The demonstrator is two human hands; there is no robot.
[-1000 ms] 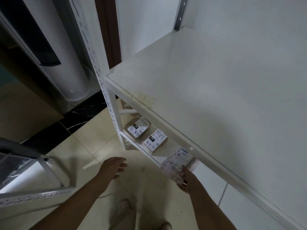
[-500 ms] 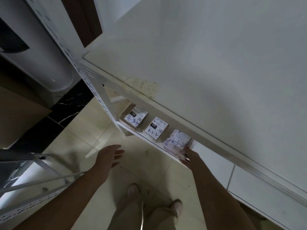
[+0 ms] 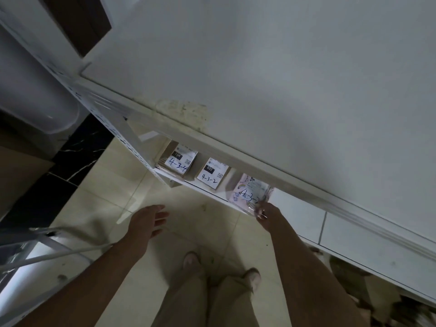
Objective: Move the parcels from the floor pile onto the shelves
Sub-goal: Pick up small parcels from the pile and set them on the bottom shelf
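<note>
Head view:
Top shelf board [image 3: 295, 79]: plain white, filling the frame from 12 to 4 o'clock, with a stained patch at its front edge.
Lower shelf [image 3: 203, 188]: white, just under centre, fixed to a perforated upright [image 3: 111, 123].
Pink parcel [image 3: 247, 193]: marked 4-3-2, on the lower shelf at 5 o'clock, beside a white-labelled box [image 3: 212, 174] and a parcel marked 4-3-4 [image 3: 180, 161].
Right hand [image 3: 269, 212]: pinches the pink parcel's near corner.
Left hand [image 3: 147, 220]: at 7 o'clock, fingers loosely spread, holding nothing.
Floor [image 3: 106, 190]: pale glossy tiles with a black marble strip [image 3: 75, 152] at 9 o'clock.
Room: rounded white appliance [image 3: 30, 90] at 10 o'clock, a second white rack [image 3: 35, 251] at 8 o'clock.
</note>
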